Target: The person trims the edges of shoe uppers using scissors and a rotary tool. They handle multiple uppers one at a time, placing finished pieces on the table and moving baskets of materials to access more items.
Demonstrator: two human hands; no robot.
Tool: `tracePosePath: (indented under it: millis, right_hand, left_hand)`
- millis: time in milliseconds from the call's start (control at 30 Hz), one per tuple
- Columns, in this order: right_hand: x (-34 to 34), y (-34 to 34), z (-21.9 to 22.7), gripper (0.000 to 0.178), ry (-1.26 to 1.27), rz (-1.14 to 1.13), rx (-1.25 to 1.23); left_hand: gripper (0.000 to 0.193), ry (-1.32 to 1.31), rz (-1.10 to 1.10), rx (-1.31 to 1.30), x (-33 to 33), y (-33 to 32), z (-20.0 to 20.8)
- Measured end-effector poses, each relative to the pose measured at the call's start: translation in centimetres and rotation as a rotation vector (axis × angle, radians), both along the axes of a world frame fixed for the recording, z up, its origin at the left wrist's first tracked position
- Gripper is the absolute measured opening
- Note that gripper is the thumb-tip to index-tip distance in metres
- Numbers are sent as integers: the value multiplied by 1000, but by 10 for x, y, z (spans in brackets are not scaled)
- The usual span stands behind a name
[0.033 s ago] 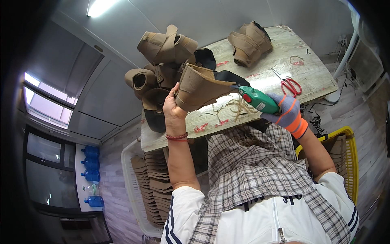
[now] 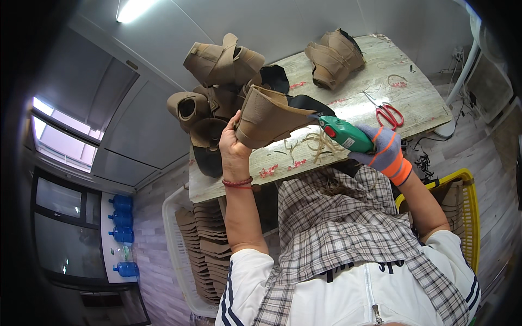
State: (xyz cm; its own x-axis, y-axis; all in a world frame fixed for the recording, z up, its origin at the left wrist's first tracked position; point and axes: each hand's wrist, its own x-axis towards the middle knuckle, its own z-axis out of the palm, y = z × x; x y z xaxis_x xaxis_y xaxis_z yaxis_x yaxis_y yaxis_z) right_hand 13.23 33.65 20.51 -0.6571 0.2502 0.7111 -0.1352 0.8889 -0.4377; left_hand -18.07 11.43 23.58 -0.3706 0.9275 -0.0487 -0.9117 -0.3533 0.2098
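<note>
My left hand, bare, grips a tan boot upper by its left side and holds it above the near part of the table. Black lining shows along the upper's far right side. In my right hand, which wears a grey and orange glove, is a green handheld electric cutter with a red button. The cutter's tip meets the right end of the upper's edge. Thin tan trimmed strips lie beneath the upper and the cutter.
Several tan uppers are heaped at the table's left; another pile sits at the back. Red-handled scissors lie right of the cutter. Below, a white basket holds stacked tan pieces at left, and a yellow basket stands at right.
</note>
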Motion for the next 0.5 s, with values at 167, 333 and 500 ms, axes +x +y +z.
tracePosePath:
  millis: [167, 333, 500]
  right_hand:
    - [-3, -9, 6, 54, 50, 5, -14]
    - [-5, -17, 14, 53, 46, 9, -72]
    - [-10, -22, 9, 56, 9, 46, -253]
  left_hand:
    - [28, 24, -28, 40, 11, 14, -2]
    - [28, 129, 206, 36, 35, 25, 3]
    - [31, 344, 386, 14, 64, 32, 10]
